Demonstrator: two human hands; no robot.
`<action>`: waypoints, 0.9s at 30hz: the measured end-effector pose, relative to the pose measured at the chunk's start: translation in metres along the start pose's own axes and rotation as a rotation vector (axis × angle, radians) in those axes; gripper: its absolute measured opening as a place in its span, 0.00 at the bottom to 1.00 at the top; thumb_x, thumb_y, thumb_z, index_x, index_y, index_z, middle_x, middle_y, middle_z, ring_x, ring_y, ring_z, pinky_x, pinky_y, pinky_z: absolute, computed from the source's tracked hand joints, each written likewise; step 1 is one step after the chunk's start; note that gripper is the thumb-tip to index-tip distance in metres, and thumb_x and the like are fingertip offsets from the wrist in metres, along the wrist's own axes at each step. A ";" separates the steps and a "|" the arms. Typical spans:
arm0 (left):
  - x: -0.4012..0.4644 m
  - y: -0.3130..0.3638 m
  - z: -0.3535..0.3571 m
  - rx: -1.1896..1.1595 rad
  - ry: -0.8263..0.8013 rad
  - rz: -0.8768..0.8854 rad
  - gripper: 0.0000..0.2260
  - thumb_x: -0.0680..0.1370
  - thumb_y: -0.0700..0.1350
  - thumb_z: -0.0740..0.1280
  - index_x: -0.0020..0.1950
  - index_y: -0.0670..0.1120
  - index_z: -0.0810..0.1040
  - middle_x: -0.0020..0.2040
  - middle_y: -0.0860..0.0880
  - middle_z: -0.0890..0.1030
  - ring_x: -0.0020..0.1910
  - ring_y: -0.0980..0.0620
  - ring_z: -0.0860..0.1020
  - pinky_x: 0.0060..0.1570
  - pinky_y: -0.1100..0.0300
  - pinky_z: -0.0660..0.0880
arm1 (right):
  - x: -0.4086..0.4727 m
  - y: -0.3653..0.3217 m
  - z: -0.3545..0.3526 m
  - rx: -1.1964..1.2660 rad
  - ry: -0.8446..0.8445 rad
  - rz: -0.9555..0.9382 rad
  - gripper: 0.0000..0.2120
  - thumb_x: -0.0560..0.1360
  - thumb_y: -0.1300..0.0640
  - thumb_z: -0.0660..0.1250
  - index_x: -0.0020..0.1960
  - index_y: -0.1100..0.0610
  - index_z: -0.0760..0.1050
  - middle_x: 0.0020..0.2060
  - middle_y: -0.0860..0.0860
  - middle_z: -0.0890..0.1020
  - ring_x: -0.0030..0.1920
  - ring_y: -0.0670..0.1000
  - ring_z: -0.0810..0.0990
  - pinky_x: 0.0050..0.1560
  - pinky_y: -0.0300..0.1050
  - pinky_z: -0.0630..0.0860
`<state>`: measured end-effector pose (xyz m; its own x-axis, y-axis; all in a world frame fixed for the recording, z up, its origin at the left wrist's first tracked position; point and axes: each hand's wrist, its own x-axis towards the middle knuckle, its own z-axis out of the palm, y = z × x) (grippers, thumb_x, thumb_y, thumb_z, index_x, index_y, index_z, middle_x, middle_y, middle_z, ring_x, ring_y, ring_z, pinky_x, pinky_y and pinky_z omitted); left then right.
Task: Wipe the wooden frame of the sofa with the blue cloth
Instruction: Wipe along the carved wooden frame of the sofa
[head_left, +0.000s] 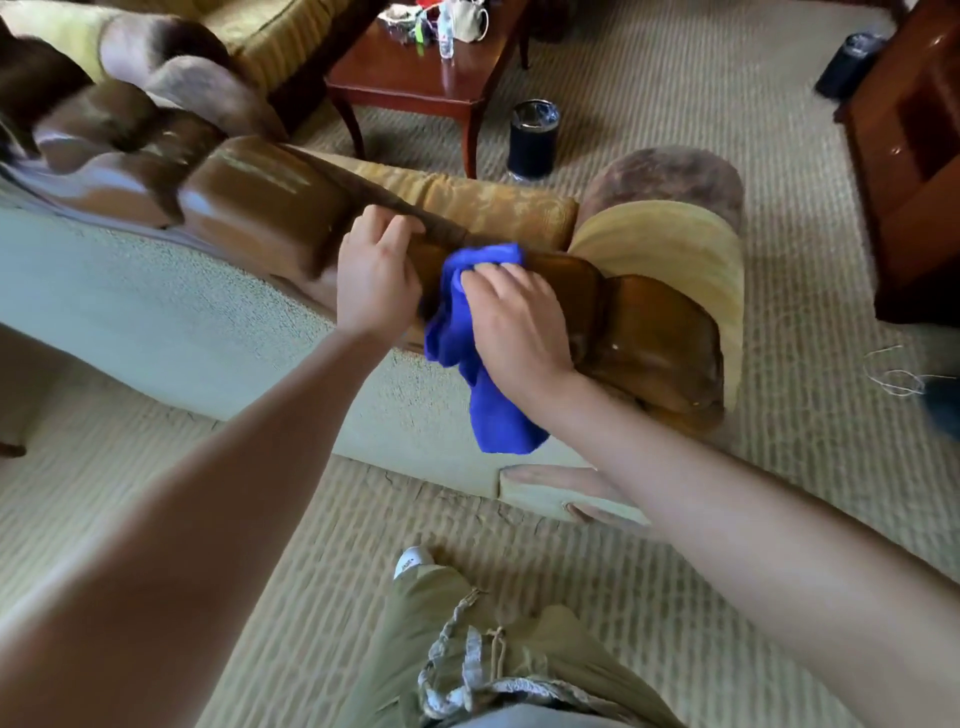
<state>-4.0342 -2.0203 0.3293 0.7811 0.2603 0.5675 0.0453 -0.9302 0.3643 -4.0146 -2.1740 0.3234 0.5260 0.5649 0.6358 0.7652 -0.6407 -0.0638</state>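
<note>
The sofa's carved brown wooden frame (260, 202) runs along the top of its back, from the upper left to the rolled arm at the right. My right hand (519, 322) grips the blue cloth (467, 338) and presses it on the frame near the right end; part of the cloth hangs down over the sofa's pale back. Just left of the cloth, my left hand (376, 275) rests on top of the frame with its fingers curled over the far edge.
I stand behind the sofa on patterned carpet. Beyond it are a wooden coffee table (431, 83) with bottles and clutter, a dark cylindrical bin (533, 139), a brown footstool (670, 176) and a second sofa. A wooden cabinet (914, 156) stands at the right.
</note>
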 end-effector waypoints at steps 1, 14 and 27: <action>0.002 0.003 0.002 0.004 0.004 -0.014 0.17 0.68 0.33 0.56 0.52 0.37 0.79 0.47 0.35 0.76 0.46 0.36 0.75 0.46 0.44 0.74 | 0.009 0.015 -0.004 -0.050 0.001 0.061 0.09 0.68 0.61 0.57 0.37 0.58 0.76 0.33 0.53 0.79 0.36 0.56 0.79 0.35 0.45 0.73; 0.013 0.037 0.039 -0.295 -0.005 -0.218 0.20 0.66 0.33 0.52 0.51 0.35 0.78 0.49 0.38 0.77 0.49 0.41 0.77 0.51 0.63 0.70 | 0.048 0.041 0.019 -0.019 -0.598 0.272 0.18 0.79 0.50 0.55 0.62 0.59 0.71 0.60 0.58 0.76 0.61 0.60 0.73 0.60 0.50 0.66; 0.056 0.015 0.056 -0.244 -0.200 -0.385 0.15 0.71 0.28 0.58 0.47 0.39 0.82 0.49 0.42 0.81 0.51 0.46 0.77 0.46 0.69 0.65 | 0.112 0.088 0.068 0.384 -1.119 0.384 0.21 0.80 0.49 0.56 0.64 0.61 0.74 0.61 0.60 0.77 0.59 0.59 0.75 0.58 0.48 0.69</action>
<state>-3.9547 -2.0345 0.3250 0.8412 0.4966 0.2139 0.2261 -0.6824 0.6952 -3.8630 -2.1319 0.3372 0.6229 0.6281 -0.4663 0.4518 -0.7755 -0.4410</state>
